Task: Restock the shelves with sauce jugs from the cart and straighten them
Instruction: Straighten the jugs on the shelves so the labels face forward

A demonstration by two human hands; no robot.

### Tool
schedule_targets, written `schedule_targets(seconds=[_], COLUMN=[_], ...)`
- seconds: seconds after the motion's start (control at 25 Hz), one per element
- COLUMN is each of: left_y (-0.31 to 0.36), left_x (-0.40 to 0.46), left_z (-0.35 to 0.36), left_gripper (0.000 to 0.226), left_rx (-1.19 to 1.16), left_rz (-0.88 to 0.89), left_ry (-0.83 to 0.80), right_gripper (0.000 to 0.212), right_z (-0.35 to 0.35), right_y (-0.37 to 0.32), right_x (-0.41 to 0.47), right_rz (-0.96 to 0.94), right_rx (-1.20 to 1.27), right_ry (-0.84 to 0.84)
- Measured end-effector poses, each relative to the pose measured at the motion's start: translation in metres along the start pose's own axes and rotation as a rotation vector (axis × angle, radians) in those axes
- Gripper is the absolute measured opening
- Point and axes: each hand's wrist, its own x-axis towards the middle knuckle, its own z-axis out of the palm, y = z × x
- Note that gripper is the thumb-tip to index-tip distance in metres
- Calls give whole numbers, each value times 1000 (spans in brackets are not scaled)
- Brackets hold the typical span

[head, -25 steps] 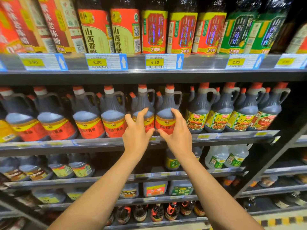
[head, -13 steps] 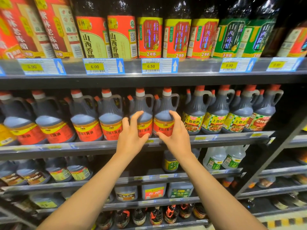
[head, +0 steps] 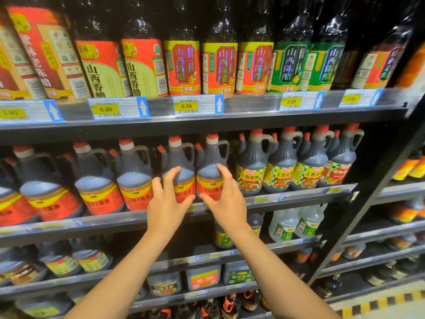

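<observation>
Red-label row: dark soy sauce jugs with red-and-yellow labels [head: 99,199] are standing side by side along the left half of the middle shelf [head: 299,196], handles turning to the right.
Left hand: the left hand [head: 169,204] is reaching up to that shelf and grasping one red-label jug [head: 178,164], fingers curling over its shoulder and thumb pressing across the label.
Right hand: the right hand [head: 224,200] is gripping the neighbouring jug [head: 210,166] just beside the first, fingers wrapping its right side and thumb lying on the label front.
The two jugs: both are standing upright at the shelf's front edge, bodies touching or nearly so.
Green-label row: jugs with green-and-yellow labels [head: 250,178] are lining up right of the held pair on the same shelf.
Upper shelf: tall vinegar bottles [head: 184,65] are standing above price tags [head: 197,104].
Lower shelves: clear white vinegar jugs [head: 284,226] are sitting below to the right.
</observation>
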Motion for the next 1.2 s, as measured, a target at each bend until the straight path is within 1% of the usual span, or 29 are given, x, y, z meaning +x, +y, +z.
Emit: schedule_targets(seconds=[0.64, 1.04, 1.2], left_y=[1, 0, 0], left_x=[-2, -4, -6], left_z=[-4, -2, -3], left_gripper=[86, 87, 87], left_rx=[-28, -51, -75], left_rz=[35, 37, 16], left_ry=[-20, -13, -16], right_gripper=[94, 95, 96], right_z=[-1, 0, -2], right_y=[6, 6, 7], right_x=[-1, -1, -2], right_rz=[-19, -77, -42], right_rx=[47, -14, -14], right_ry=[-11, 5, -15])
